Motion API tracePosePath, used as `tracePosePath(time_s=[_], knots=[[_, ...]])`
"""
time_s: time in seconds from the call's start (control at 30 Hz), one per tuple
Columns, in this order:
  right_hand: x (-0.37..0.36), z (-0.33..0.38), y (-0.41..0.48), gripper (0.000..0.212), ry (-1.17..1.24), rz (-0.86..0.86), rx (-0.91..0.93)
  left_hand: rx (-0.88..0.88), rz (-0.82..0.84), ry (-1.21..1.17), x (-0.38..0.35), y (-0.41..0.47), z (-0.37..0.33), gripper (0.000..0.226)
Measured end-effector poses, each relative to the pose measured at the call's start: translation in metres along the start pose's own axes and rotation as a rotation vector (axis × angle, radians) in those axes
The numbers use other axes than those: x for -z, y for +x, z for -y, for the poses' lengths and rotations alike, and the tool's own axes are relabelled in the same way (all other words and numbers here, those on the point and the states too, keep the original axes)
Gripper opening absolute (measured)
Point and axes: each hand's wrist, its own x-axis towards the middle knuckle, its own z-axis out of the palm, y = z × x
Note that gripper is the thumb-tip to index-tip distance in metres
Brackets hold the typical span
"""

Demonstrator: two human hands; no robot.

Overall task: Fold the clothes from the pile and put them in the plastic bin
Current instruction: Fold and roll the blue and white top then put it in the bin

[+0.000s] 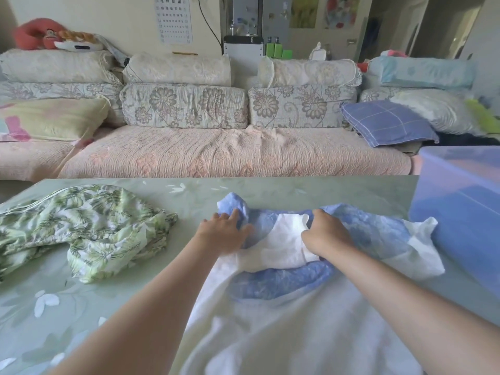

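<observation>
A blue and white garment [286, 282] lies spread on the table in front of me, reaching down to the near edge. My left hand [224, 230] grips a bunched blue fold at its far left end. My right hand [324, 234] grips the cloth near the white inner patch at its far middle. A crumpled green leaf-print garment [89, 228] lies to the left on the table. The translucent blue plastic bin [460, 212] stands at the right edge of the table.
The table [54, 307] has a pale green floral cover. Behind it runs a long sofa [216, 155] with floral cushions, a yellow pillow at left and a blue checked pillow [387, 123] at right.
</observation>
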Motion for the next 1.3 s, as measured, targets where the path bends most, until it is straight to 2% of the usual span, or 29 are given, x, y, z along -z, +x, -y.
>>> tracePosePath(time_s=[0.07, 0.17, 0.27, 0.37, 0.47, 0.57, 0.73, 0.8, 0.87, 0.9, 0.97, 1.0, 1.03, 1.1, 1.17, 1.3], knots=[[0.003, -0.002, 0.008, 0.015, 0.022, -0.075, -0.003, 0.014, 0.025, 0.124, -0.003, 0.008, 0.001, 0.066], [0.012, -0.016, 0.016, 0.023, -0.004, -0.184, -0.037, 0.044, -0.007, 0.277, -0.007, 0.013, 0.006, 0.063], [0.011, -0.031, 0.015, 0.039, -0.105, -0.075, -0.043, 0.036, -0.137, 0.297, -0.008, 0.015, 0.005, 0.056], [0.01, -0.031, 0.015, 0.044, -0.154, -0.04, -0.01, -0.075, -0.262, 0.189, -0.016, 0.021, 0.001, 0.057], [0.012, -0.02, 0.016, 0.046, -0.142, -0.114, 0.055, -0.081, -0.101, 0.02, -0.025, 0.021, 0.003, 0.068], [0.004, -0.013, 0.014, 0.047, -0.137, -0.102, 0.086, -0.005, 0.019, 0.028, -0.027, 0.022, 0.018, 0.073], [-0.006, -0.017, 0.016, 0.05, -0.06, -0.078, 0.066, 0.128, 0.072, 0.168, -0.017, 0.016, 0.024, 0.067], [-0.006, -0.014, 0.015, 0.051, 0.033, -0.165, 0.138, 0.15, -0.026, 0.237, -0.011, 0.009, 0.019, 0.066], [-0.004, -0.008, 0.013, 0.052, 0.118, -0.223, 0.206, 0.047, -0.182, 0.058, -0.002, 0.001, 0.006, 0.061], [-0.003, -0.005, 0.012, 0.053, 0.147, -0.222, 0.227, -0.032, -0.175, -0.127, 0.001, -0.004, -0.001, 0.06], [-0.004, 0.0, 0.008, 0.056, 0.181, -0.187, 0.24, -0.162, 0.065, -0.423, 0.007, -0.021, -0.016, 0.081], [-0.005, 0.003, 0.006, 0.057, 0.191, -0.164, 0.229, -0.219, 0.173, -0.389, 0.006, -0.03, -0.022, 0.095], [-0.007, 0.004, 0.004, 0.057, 0.207, -0.143, 0.209, -0.283, 0.209, -0.251, 0.003, -0.04, -0.025, 0.101], [-0.009, 0.007, 0.003, 0.055, 0.258, -0.119, 0.159, -0.369, 0.103, -0.113, -0.003, -0.049, -0.02, 0.085], [-0.009, 0.009, 0.002, 0.053, 0.322, -0.108, 0.116, -0.323, 0.096, -0.137, 0.003, -0.057, -0.011, 0.072], [-0.011, 0.021, -0.006, 0.048, 0.484, -0.061, 0.076, -0.226, 0.086, 0.009, 0.02, -0.069, 0.011, 0.075]])
